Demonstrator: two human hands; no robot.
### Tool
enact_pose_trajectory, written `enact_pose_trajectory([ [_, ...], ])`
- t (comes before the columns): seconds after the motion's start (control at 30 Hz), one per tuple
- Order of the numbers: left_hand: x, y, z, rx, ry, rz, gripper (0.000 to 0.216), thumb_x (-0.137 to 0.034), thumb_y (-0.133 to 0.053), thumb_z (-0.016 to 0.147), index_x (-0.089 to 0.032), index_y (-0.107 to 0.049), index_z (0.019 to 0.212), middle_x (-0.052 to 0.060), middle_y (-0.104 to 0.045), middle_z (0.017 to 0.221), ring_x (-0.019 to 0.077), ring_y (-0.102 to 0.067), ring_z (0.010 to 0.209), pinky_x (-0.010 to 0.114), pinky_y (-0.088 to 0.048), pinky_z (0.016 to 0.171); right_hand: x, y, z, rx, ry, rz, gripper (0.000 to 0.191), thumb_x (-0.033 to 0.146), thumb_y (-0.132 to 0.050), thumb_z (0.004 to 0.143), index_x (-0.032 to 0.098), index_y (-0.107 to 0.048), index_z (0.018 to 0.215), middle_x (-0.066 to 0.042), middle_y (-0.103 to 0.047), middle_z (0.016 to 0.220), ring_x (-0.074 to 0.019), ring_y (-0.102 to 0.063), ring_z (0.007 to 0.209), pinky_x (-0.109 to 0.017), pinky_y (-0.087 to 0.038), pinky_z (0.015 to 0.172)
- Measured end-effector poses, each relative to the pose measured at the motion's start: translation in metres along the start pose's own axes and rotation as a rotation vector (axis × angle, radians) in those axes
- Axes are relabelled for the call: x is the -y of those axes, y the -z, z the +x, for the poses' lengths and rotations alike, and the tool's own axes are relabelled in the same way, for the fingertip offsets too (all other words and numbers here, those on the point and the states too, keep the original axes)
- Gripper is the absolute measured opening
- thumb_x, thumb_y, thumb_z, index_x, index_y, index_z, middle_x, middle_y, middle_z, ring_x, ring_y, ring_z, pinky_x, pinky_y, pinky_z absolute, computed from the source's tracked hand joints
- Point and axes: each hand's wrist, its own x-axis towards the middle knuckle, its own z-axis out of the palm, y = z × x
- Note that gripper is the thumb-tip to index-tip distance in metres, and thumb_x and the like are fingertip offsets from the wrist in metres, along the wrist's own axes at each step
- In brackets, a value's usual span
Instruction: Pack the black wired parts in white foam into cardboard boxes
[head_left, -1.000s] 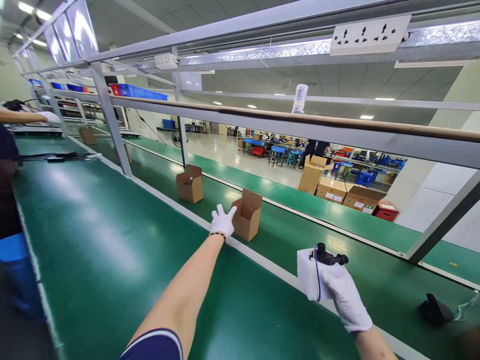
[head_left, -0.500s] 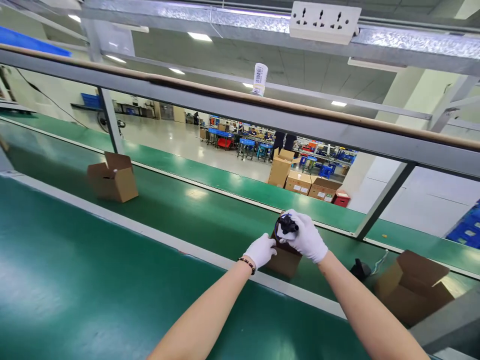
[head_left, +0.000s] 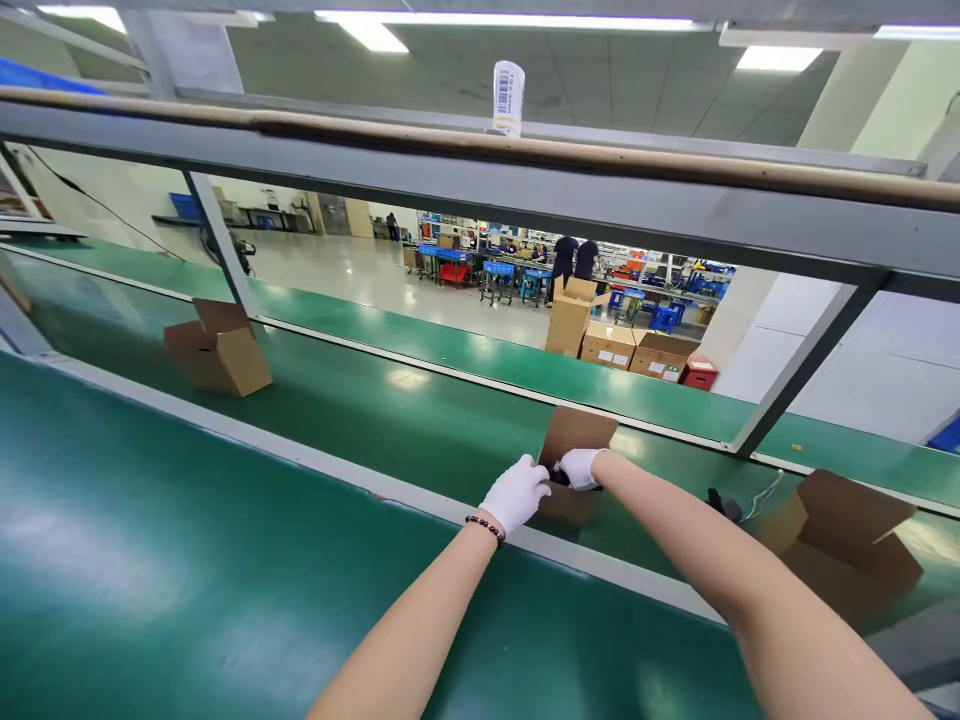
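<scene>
A small open cardboard box [head_left: 579, 428] stands on the green conveyor belt, its lid flap raised at the back. My gloved left hand [head_left: 517, 495] grips the box's left edge, with its fingers curled over the rim. My gloved right hand [head_left: 580, 468] reaches down into the box opening. A black part [head_left: 559, 479] shows between the hands, held by my right fingers; most of it is hidden by the glove and the box wall.
Another open box [head_left: 225, 358] sits farther left on the belt, and one more [head_left: 847, 545] at the right. Beside that one lies a black part with pale wires [head_left: 726, 503]. A metal rail [head_left: 480, 165] spans above the belt. People stand in the background.
My right hand has lowered the black part from above the box into its opening. My left hand stays at the box's left edge. The view has tilted downward.
</scene>
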Motion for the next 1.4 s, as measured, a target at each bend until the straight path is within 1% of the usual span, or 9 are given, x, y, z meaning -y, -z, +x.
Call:
enact_pose_trajectory([
  [0.23, 0.019, 0.009, -0.001, 0.037, 0.088, 0.089, 0.019, -0.034, -0.050, 0.090, -0.021, -0.062, 0.096, 0.007, -0.052, 0.103, 0.0222, -0.060, 0.084, 0.034, -0.046, 0.072, 0.019, 0.023, 0.042, 0.194, -0.113, 0.062, 0.027, 0.014, -0.058, 0.072, 0.011, -0.072, 0.096, -0.013, -0.072, 0.101, -0.0258, -0.069, 0.085, -0.040, -0.057, 0.076],
  [0.5, 0.025, 0.016, -0.019, -0.059, 0.174, 0.118, 0.041, -0.025, -0.051, 0.087, -0.020, -0.054, 0.128, 0.012, -0.050, 0.135, 0.0301, -0.058, 0.111, 0.044, -0.051, 0.089, 0.043, 0.026, 0.007, -0.192, -0.095, -0.052, 0.043, 0.011, -0.057, 0.078, 0.010, -0.061, 0.121, -0.018, -0.068, 0.118, -0.0316, -0.065, 0.106, -0.048, -0.056, 0.085],
  [0.77, 0.025, 0.019, -0.031, -0.201, 0.283, 0.225, 0.068, -0.012, -0.049, 0.082, -0.018, -0.041, 0.149, 0.021, -0.033, 0.154, 0.0378, -0.046, 0.128, 0.048, -0.051, 0.094, 0.062, 0.058, 0.040, -0.044, -0.107, -0.079, 0.033, 0.018, -0.066, 0.076, 0.021, -0.073, 0.108, -0.012, -0.072, 0.109, -0.0307, -0.065, 0.104, -0.049, -0.054, 0.089],
  [0.93, 0.056, 0.032, -0.054, -0.498, 0.221, 0.279, 0.059, -0.011, -0.050, 0.082, -0.011, -0.051, 0.141, 0.025, -0.035, 0.149, 0.0407, -0.045, 0.129, 0.051, -0.049, 0.098, 0.066, 0.074, -0.011, -0.397, -0.033, -0.123, 0.032, 0.030, -0.049, 0.089, 0.014, -0.071, 0.105, -0.017, -0.067, 0.117, -0.0344, -0.059, 0.113, -0.052, -0.045, 0.097],
  [1.0, 0.067, 0.037, -0.065, -0.646, 0.146, 0.281, 0.053, -0.008, -0.051, 0.081, -0.008, -0.056, 0.134, 0.026, -0.038, 0.145, 0.0410, -0.045, 0.127, 0.053, -0.048, 0.100, 0.040, 0.064, -0.042, -0.554, -0.040, -0.050, 0.038, 0.027, -0.035, 0.094, 0.021, -0.066, 0.117, -0.010, -0.064, 0.125, -0.0282, -0.057, 0.118, -0.044, -0.043, 0.101],
  [1.07, 0.069, 0.038, -0.075, -0.790, 0.051, 0.253, 0.046, -0.006, -0.051, 0.082, -0.007, -0.058, 0.127, 0.025, -0.042, 0.140, 0.0401, -0.046, 0.128, 0.054, -0.047, 0.102, 0.003, 0.042, -0.066, -0.666, -0.253, 0.222, 0.041, 0.030, -0.033, 0.096, 0.027, -0.060, 0.127, -0.003, -0.059, 0.136, -0.0205, -0.054, 0.124, -0.032, -0.039, 0.106],
  [1.17, 0.047, 0.030, -0.082, -0.921, -0.131, 0.159, 0.040, -0.004, -0.055, 0.083, -0.011, -0.058, 0.122, 0.020, -0.048, 0.132, 0.0356, -0.048, 0.125, 0.054, -0.047, 0.103, -0.049, -0.009, -0.080, -0.559, -0.593, 0.356, 0.047, 0.038, -0.037, 0.096, 0.013, -0.056, 0.130, -0.019, -0.056, 0.136, -0.0297, -0.055, 0.123, -0.040, -0.042, 0.102],
  [1.3, -0.006, -0.001, -0.081, -0.858, -0.321, 0.036, 0.040, -0.004, -0.057, 0.084, -0.015, -0.054, 0.122, 0.016, -0.053, 0.126, 0.0309, -0.051, 0.122, 0.050, -0.052, 0.099, -0.078, -0.076, -0.063, -0.372, -0.769, 0.450, 0.066, 0.050, -0.065, 0.081, 0.011, -0.052, 0.134, -0.027, -0.057, 0.129, -0.0387, -0.060, 0.114, -0.048, -0.047, 0.091],
  [1.4, -0.029, -0.032, -0.074, -0.743, -0.364, 0.008, 0.034, -0.009, -0.055, 0.085, -0.016, -0.056, 0.118, 0.015, -0.055, 0.127, 0.0304, -0.053, 0.120, 0.050, -0.055, 0.095, -0.079, -0.100, -0.044, -0.353, -0.786, 0.534, 0.042, 0.032, -0.059, 0.087, 0.010, -0.058, 0.122, -0.025, -0.061, 0.122, -0.0367, -0.060, 0.114, -0.047, -0.047, 0.091],
])
